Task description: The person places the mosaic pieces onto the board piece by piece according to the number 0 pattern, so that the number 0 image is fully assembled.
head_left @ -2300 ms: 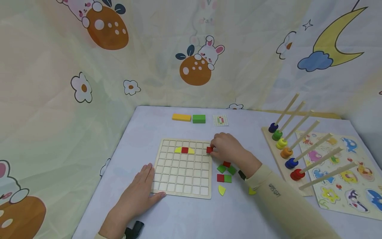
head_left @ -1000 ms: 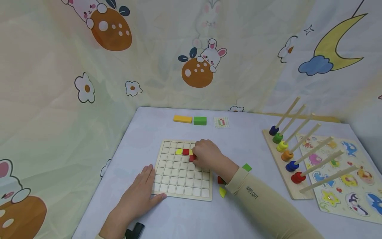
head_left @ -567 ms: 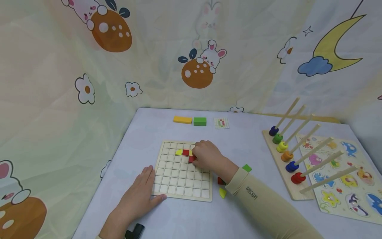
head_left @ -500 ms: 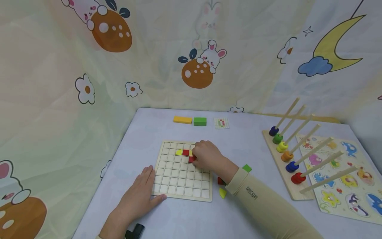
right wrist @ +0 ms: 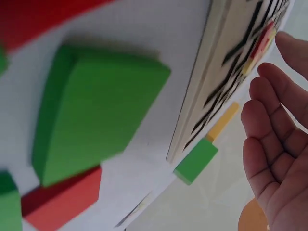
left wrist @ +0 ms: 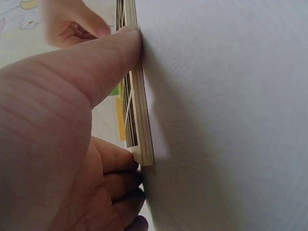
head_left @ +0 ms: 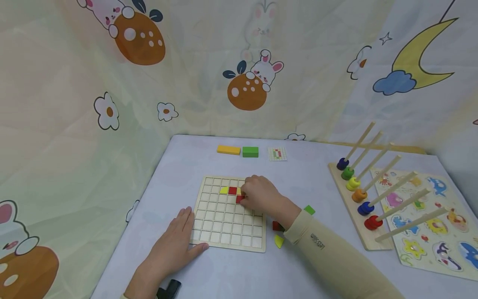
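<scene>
A wooden grid board (head_left: pixel 214 218) lies on the table. Its upper part holds a yellow tile (head_left: pixel 223 190), a red square tile (head_left: pixel 232 190) and a second yellow tile partly covered by my fingers. My right hand (head_left: pixel 263 194) pinches another red square tile (head_left: pixel 239 199) just below that second yellow one. My left hand (head_left: pixel 173 236) rests along the board's left edge with fingers straight; in the left wrist view its thumb (left wrist: pixel 110 57) touches the board's side. Loose pieces lie right of the board: a green tile (head_left: pixel 309 209), a red tile (head_left: pixel 276 226) and a yellow tile (head_left: pixel 279 241).
Behind the board lie an orange block (head_left: pixel 228 150), a green block (head_left: pixel 250 152) and a small pattern card (head_left: pixel 277 154). To the right stand a peg rack (head_left: pixel 364 214) with coloured rings and a picture puzzle board (head_left: pixel 435 238). My right forearm hides some loose pieces.
My right hand has carried the red square tile leftward from the board's right edge to below the second yellow tile. Over the last second it has stayed nearly still. The left hand has not moved.
</scene>
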Demonstrator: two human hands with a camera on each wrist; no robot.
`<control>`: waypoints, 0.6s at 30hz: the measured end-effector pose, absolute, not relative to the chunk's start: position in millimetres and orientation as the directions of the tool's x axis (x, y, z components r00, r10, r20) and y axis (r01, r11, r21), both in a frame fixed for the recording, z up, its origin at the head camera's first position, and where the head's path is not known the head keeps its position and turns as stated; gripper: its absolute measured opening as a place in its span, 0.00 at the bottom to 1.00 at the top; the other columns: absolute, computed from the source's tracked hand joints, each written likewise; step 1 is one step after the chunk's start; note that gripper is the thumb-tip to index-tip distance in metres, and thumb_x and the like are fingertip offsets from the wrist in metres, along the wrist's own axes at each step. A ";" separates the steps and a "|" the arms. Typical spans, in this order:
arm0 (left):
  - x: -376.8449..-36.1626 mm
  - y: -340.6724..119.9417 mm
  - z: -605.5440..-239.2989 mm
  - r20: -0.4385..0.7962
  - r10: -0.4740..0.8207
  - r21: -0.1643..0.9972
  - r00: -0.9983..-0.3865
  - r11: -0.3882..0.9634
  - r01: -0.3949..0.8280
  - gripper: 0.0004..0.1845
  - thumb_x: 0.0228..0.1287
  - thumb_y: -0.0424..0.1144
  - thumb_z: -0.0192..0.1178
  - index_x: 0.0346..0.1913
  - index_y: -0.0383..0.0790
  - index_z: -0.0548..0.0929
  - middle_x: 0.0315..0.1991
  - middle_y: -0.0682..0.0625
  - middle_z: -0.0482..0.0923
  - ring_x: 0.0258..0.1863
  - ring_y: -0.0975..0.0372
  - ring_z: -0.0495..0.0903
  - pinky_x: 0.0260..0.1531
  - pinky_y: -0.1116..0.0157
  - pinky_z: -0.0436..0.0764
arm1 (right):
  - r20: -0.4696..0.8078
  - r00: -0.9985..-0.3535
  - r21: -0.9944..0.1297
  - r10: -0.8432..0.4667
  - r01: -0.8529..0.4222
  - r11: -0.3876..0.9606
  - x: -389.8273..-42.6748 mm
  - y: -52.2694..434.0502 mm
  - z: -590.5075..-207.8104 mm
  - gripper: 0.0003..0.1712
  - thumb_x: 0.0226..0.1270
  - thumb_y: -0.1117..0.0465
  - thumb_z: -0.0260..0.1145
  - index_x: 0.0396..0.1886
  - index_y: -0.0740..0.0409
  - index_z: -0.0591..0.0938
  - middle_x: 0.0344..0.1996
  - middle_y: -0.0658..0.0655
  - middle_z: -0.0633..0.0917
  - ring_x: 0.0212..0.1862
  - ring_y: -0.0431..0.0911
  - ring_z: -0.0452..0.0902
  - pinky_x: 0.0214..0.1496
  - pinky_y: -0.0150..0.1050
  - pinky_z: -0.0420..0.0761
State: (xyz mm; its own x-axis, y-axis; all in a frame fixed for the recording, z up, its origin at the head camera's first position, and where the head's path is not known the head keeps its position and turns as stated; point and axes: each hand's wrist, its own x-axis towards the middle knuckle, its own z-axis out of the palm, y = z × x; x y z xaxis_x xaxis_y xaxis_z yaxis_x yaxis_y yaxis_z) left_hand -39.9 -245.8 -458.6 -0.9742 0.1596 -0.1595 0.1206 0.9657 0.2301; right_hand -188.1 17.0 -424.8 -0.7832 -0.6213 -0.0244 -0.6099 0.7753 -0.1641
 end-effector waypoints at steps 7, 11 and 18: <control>-40.9 -245.2 -458.4 -0.168 0.153 0.226 -0.974 0.968 0.114 0.59 0.64 0.67 0.66 0.82 0.29 0.54 0.85 0.37 0.49 0.86 0.43 0.47 0.82 0.43 0.58 | 0.039 -0.808 -0.203 -0.587 -0.582 0.788 -191.4 37.8 -416.8 0.07 0.67 0.57 0.76 0.42 0.51 0.93 0.38 0.49 0.88 0.42 0.45 0.80 0.52 0.43 0.83; -41.5 -245.4 -459.3 -0.170 0.153 0.222 -0.973 0.968 0.114 0.59 0.64 0.68 0.66 0.82 0.29 0.54 0.85 0.37 0.48 0.86 0.43 0.46 0.82 0.43 0.57 | 0.056 -0.813 -0.193 -0.580 -0.579 0.792 -192.5 50.0 -410.5 0.09 0.66 0.56 0.77 0.43 0.53 0.93 0.38 0.50 0.88 0.43 0.46 0.81 0.52 0.44 0.83; -41.5 -246.0 -460.8 -0.171 0.155 0.229 -0.973 0.967 0.114 0.59 0.65 0.68 0.66 0.82 0.29 0.54 0.85 0.37 0.47 0.86 0.43 0.46 0.82 0.43 0.57 | 0.065 -0.848 -0.207 -0.526 -0.527 0.824 -191.4 73.6 -400.3 0.12 0.65 0.55 0.78 0.46 0.54 0.93 0.39 0.50 0.88 0.43 0.47 0.80 0.49 0.44 0.83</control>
State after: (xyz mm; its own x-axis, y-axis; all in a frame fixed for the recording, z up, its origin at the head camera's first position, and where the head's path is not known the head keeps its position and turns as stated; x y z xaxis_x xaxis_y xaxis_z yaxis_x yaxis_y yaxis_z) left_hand -41.5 -246.0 -460.8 -0.9729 0.1554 -0.1711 0.1142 0.9668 0.2286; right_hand -191.4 73.6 -400.3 -0.8481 -0.5259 0.0646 -0.5269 0.8243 -0.2071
